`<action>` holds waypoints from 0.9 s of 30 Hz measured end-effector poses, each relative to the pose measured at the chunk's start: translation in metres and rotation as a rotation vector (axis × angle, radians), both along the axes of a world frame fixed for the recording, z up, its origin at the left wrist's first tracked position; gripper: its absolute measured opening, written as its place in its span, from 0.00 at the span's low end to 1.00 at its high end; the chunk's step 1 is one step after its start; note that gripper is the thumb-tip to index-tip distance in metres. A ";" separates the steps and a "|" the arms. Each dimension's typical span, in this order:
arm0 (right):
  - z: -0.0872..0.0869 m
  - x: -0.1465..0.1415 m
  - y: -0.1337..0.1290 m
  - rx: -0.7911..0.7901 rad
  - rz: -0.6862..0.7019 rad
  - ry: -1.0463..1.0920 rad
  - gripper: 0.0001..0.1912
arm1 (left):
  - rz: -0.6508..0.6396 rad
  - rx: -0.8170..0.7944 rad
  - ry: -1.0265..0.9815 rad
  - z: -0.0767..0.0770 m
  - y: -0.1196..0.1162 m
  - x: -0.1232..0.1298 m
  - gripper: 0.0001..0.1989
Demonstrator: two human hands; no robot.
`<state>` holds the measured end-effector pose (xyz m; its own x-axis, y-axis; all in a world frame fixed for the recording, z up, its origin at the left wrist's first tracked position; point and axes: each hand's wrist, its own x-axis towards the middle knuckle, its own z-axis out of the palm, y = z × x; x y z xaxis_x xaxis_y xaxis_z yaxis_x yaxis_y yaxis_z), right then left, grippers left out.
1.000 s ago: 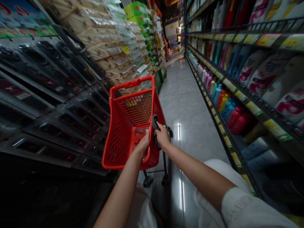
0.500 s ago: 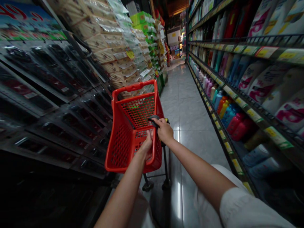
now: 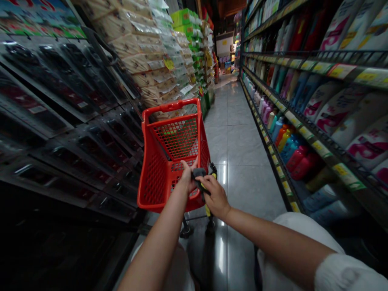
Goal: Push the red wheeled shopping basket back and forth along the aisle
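My right hand [image 3: 216, 198] is closed around a dark grey and yellow object [image 3: 199, 176] at the near right corner of a red plastic shopping basket [image 3: 156, 202]. What kind of object it is I cannot make out; a yellow part hangs below the hand. My left hand [image 3: 188, 178] is over the basket's right side, its thumb and a finger spread apart. Its palm lies close against the object's grey end; whether they touch is unclear. The basket sits on a dark wheeled frame, and its visible inside holds nothing.
On the right, long shelves [image 3: 291, 111] carry shampoo bottles and other bottles. Hanging black packages [image 3: 75, 81] line a rack on the left. Beyond it rise stacks of tan packs [image 3: 142, 52] and green packs [image 3: 190, 36]. A grey tiled aisle [image 3: 242, 137] runs ahead.
My right hand has come nearer and lower with the grey and yellow object, off the basket's rim. My left hand has moved up beside the object, thumb and finger now spread.
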<state>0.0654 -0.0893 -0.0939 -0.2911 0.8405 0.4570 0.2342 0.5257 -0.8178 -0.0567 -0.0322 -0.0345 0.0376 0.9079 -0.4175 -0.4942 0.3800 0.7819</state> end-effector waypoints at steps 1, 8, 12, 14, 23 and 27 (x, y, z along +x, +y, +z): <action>-0.007 0.001 -0.013 0.002 0.030 0.019 0.35 | -0.006 0.026 0.024 -0.001 0.000 -0.002 0.43; -0.033 -0.024 0.002 -0.253 -0.204 0.407 0.33 | -0.075 0.060 0.031 0.000 -0.005 -0.004 0.42; -0.021 -0.037 0.063 -0.385 -0.314 0.418 0.29 | -0.079 0.037 0.006 0.005 -0.008 0.004 0.42; -0.012 -0.037 0.084 -0.366 -0.232 0.378 0.26 | -0.082 0.044 0.009 0.007 -0.009 0.009 0.43; -0.003 -0.003 0.024 -0.165 -0.007 0.137 0.12 | -0.040 0.062 0.074 0.006 -0.001 0.013 0.41; -0.009 0.005 -0.028 -0.139 0.066 0.094 0.10 | -0.067 0.074 0.080 0.005 -0.003 0.010 0.40</action>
